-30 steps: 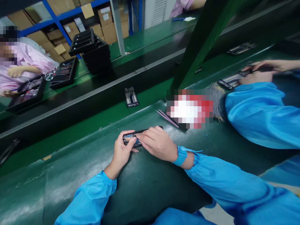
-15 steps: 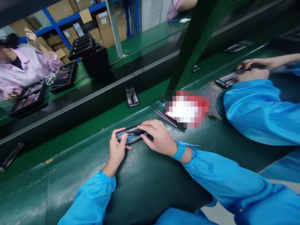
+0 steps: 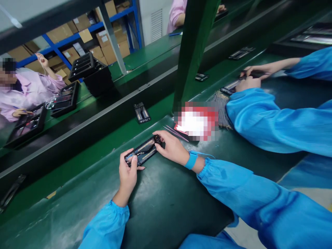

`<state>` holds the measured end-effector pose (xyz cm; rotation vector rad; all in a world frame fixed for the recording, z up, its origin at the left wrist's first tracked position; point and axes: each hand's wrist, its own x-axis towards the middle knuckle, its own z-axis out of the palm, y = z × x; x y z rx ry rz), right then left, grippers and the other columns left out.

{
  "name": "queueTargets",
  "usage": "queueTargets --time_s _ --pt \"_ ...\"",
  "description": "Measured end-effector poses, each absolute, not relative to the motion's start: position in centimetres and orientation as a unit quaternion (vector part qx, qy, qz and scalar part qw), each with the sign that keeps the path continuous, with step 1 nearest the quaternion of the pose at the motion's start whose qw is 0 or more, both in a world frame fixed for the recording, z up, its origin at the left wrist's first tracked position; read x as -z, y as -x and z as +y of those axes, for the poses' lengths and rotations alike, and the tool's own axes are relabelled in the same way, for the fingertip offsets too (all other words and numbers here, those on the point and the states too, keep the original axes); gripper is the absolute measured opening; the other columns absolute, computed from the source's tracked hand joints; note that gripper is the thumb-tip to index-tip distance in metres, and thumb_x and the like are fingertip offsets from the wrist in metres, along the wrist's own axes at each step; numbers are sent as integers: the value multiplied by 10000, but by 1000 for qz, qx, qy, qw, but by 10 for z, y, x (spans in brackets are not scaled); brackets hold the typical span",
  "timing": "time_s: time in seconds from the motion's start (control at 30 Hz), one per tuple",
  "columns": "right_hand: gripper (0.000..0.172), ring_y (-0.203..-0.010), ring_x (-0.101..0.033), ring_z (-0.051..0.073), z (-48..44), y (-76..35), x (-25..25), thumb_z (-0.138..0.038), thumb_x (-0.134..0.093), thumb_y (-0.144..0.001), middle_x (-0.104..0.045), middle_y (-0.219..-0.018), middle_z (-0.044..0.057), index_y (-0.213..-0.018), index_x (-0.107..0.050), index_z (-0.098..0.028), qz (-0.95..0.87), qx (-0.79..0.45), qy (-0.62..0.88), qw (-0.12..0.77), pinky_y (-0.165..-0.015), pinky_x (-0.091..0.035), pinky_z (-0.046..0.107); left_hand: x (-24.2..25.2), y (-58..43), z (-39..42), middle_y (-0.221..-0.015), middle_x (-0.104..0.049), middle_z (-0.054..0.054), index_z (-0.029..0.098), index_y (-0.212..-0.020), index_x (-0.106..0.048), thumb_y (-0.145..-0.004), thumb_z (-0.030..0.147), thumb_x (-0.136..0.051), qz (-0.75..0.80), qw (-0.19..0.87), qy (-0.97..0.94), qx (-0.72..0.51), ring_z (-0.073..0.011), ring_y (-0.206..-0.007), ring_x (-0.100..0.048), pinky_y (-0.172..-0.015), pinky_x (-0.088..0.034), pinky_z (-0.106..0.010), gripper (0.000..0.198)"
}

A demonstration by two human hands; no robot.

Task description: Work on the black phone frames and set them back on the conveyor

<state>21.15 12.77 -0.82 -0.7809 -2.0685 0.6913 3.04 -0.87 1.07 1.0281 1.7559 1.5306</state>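
Observation:
A black opened phone body [image 3: 143, 151] lies on the dark green work mat [image 3: 160, 200], with its inner parts facing up. My left hand [image 3: 127, 173] grips its near-left end, thumb pressed on top. My right hand [image 3: 171, 148] holds the far-right end, fingers curled round the edge. Both arms wear blue sleeves, and a blue wrist strap [image 3: 191, 160] circles my right wrist. Pink tweezers [image 3: 175, 133] rest on the mat just beyond my right hand.
Another phone body [image 3: 141, 112] rides the green conveyor belt [image 3: 109, 133] beyond the mat. A green post [image 3: 193, 48] rises at centre. A co-worker's blue sleeve [image 3: 272, 117] and hands work at right. Black trays [image 3: 64, 98] and a person in pink sit at far left.
My right hand slid from covering the phone's middle to its far-right end, exposing the inner parts. The phone swung to a more slanted angle, and my view shifted.

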Motion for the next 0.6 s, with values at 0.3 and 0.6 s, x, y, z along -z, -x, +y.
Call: queueTargets --time_s 0.3,0.6 --pt "635 -1164 -590 354 107 -204 -8 -388 -797 -810 -591 -1232 127 -1339 -483 -233 -796 -277 369 392 -1018 -506 574 -5 -54 -20 -1164 -716 -94 197 -1299 -519 -982 454 -604 677 247 -437 -538 -146 -697 -766 -569 -684 -290 417" --pt "751 -1382 -443 406 88 -198 -6 -430 -868 -775 -479 -1374 194 -1380 -475 -220 -784 -283 385 396 -1125 -437 633 -1 -65 -24 -1095 -782 -133 177 -1275 -509 -1001 423 -572 696 187 -472 -507 -155 -611 -758 -568 -652 -281 374"
